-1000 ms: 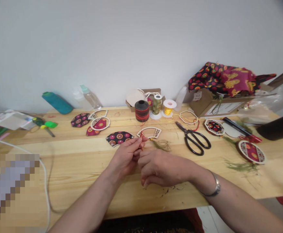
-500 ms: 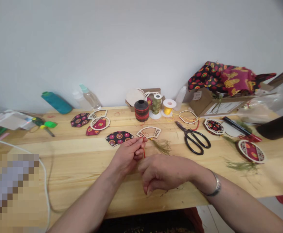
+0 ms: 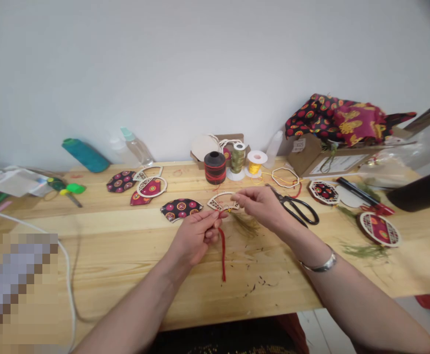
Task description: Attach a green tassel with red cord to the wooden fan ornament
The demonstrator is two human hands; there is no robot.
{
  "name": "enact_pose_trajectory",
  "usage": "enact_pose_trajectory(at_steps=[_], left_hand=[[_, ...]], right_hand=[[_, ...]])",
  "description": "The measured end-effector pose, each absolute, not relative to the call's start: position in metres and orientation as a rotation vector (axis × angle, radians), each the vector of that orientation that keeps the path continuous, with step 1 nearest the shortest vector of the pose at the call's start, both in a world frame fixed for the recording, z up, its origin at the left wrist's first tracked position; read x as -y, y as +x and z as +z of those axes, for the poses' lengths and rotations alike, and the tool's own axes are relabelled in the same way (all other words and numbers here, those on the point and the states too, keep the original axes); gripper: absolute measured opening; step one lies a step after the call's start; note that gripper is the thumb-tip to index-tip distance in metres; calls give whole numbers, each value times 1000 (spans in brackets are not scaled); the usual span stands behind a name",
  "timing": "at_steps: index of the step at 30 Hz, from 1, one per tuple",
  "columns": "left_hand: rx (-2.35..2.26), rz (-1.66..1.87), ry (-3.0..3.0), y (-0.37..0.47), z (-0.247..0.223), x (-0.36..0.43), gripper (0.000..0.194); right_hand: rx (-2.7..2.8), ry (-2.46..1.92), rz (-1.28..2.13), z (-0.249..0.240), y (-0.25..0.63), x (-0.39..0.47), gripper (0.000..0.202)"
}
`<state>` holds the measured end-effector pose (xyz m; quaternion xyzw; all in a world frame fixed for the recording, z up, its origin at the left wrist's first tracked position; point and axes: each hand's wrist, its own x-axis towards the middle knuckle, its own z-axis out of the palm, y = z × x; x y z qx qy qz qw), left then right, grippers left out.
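Note:
My left hand [image 3: 200,233] is closed in a pinch on a red cord [image 3: 223,260], whose loose end hangs down below the fingers. My right hand [image 3: 259,204] is raised over the right end of a fan-shaped wooden frame [image 3: 224,195], with thumb and fingertips together; what they hold, if anything, is too small to make out. A green tassel [image 3: 246,223] lies below that frame, partly under my right hand. Left of the frame rests a fan-shaped patterned fabric piece [image 3: 181,210]. Black-handled scissors [image 3: 301,209] lie just beyond my right wrist, partly covered by it.
A red-and-black thread spool [image 3: 215,169], a green spool [image 3: 238,160] and a yellow spool [image 3: 256,164] stand behind. Finished-looking ornaments [image 3: 379,229] lie at right, near a cardboard box [image 3: 333,160] with fabric on top. Dark scraps [image 3: 255,285] are scattered near the front edge.
My right hand has moved up and away from below the left hand to over the wooden frame. The hanging end of the red cord is now exposed. My left hand stays put.

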<state>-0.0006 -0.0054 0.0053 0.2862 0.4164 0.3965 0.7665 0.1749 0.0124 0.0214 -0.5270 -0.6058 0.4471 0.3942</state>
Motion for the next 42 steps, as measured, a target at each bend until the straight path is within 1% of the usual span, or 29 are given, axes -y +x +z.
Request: enact_pose_trajectory(at_steps=[4,6,8,13,17,22,24,27,28,30,32,35,39,42], left_hand=[[-903,844,655,2,6,7,27],[-899,832,671,3,5,8,25],[-894,814,687,3,5,9,25],[-898,768,708,3,5,10,29],[-876,750,719,3,5,9,26],[-855,743,720,3,5,9,24],[-850,740,714,2,4,9,24],[-848,747,706,1,4,9,25],[-849,750,704,1,4,9,25],[-856,755,698,1,5,9,25],[-865,753,694,1,6,9,25],[-866,744,698,2,7,9,24],[-837,725,692,2,7,8,20],[-812,702,692,2,5,8,22]], right_hand=[[1527,-1271,1419,8,167,-14,40],[1409,-1202,1555,5,162,-12,37],[1239,-1171,1622,4,159,-10,34],[909,-1120,1593,5,162,-15,33],[720,-1040,1572,6,173,-24,35],[622,-1011,1463,0,182,-35,29],[677,-1030,1347,-6,183,-38,32],[887,-1208,994,-13,184,-39,50],[976,-1276,868,-14,184,-39,51],[1142,-1352,756,-11,184,-36,41],[1293,-1315,871,-4,183,-31,30],[1577,-1085,1088,7,183,-24,23],[1885,-816,1281,13,188,-21,37],[1956,-707,1420,10,191,-22,41]])
